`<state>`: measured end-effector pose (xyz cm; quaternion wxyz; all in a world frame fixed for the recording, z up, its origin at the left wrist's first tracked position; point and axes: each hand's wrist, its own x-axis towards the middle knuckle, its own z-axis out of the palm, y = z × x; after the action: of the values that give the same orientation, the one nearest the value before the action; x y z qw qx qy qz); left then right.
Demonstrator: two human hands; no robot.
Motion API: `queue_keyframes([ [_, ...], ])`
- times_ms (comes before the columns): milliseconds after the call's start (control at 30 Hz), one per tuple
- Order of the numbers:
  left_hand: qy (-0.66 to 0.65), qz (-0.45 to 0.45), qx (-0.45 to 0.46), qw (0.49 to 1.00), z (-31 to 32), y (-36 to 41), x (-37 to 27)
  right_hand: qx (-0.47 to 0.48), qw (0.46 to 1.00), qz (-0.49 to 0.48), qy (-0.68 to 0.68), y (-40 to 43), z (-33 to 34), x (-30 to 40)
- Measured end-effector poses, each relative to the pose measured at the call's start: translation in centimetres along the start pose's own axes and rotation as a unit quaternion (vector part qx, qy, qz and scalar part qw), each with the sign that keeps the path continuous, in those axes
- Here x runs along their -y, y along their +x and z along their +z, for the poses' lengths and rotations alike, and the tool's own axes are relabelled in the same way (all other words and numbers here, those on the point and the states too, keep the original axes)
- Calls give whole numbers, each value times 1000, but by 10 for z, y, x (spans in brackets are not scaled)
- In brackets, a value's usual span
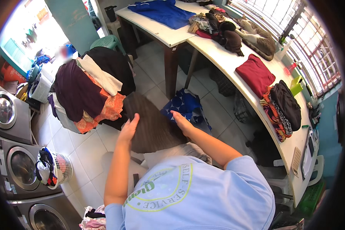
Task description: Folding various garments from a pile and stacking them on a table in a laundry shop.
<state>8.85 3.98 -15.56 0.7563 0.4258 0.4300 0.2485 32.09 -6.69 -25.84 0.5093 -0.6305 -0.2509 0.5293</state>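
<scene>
A dark brown-black folded cloth (153, 126), likely a garment, is held up over my lap. My left hand (128, 129) grips its left side, thumb on the near face and the other fingers hidden behind. At the cloth's right edge is my right hand (183, 124), thumb raised and the other fingers mostly out of sight against the fabric. Just ahead to the left rises a large heap of laundry with a dark purple cloth (77, 89), an orange patterned cloth (112, 106) and a cream ribbed cloth (100, 74). Beyond my right hand, a blue patterned bag (187, 107) rests on the floor.
A white table (218, 60) curves along my right, bearing a folded red garment (254, 74), folded dark clothes (286, 105) and a lying cat (258, 36). Front-loading machines (23, 165) stand at left beside a full white laundry basket (61, 166). A green stool (107, 43) stands behind the heap.
</scene>
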Motion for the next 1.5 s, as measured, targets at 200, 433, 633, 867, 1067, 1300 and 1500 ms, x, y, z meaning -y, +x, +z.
queue_keyframes([
  [200,-46,-1,118,992,102,-17,-46,167,909,133,358,-16,5,73],
  [433,56,97,135,985,92,-4,-45,227,869,95,429,-45,6,89],
  [633,300,145,-55,941,52,0,-14,300,813,130,481,-36,26,69],
  [867,23,15,82,996,32,-23,-1,297,834,143,442,-29,49,61],
  [1067,69,-39,200,977,-19,-24,-53,350,793,92,490,-25,41,75],
  [1300,178,-143,281,932,-23,16,-13,317,871,276,253,-12,-29,60],
  [1500,417,-58,119,899,-34,40,53,243,939,237,-61,-18,-25,69],
])
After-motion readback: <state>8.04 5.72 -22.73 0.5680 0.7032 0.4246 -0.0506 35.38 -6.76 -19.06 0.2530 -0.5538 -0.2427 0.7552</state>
